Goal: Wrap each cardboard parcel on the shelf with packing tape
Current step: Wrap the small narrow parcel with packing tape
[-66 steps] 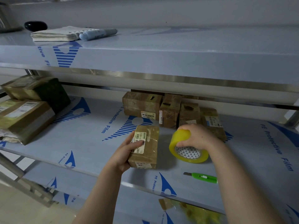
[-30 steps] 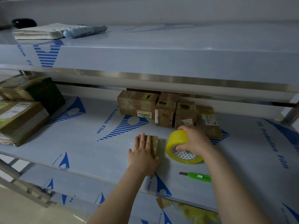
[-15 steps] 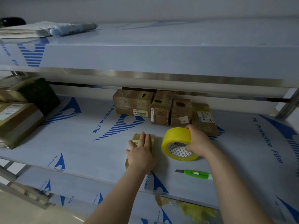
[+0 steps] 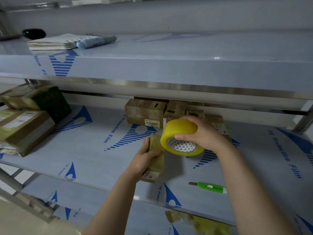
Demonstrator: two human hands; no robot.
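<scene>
My left hand (image 4: 144,160) grips a small brown cardboard parcel (image 4: 156,165), tilted up on its edge above the middle shelf (image 4: 94,150). My right hand (image 4: 205,133) holds a yellow roll of packing tape (image 4: 179,131) lifted just right of the parcel, thumb at its patterned core. A strip of clear tape runs from the roll onto the parcel's top end. Several more brown parcels (image 4: 145,112) stand in a row at the back of the shelf, partly hidden behind the roll and my right hand.
A green utility knife (image 4: 210,187) lies near the shelf's front edge on the right. Larger wrapped boxes (image 4: 25,129) are stacked at the left. The upper shelf (image 4: 169,65) overhangs, carrying a notebook (image 4: 54,42) and a marker (image 4: 96,41). Scraps of tape lie on the lower shelf.
My left hand went from pressing flat on the parcel to gripping it and tipping it up. My right hand lifted the tape roll off the shelf, pulling tape over the parcel.
</scene>
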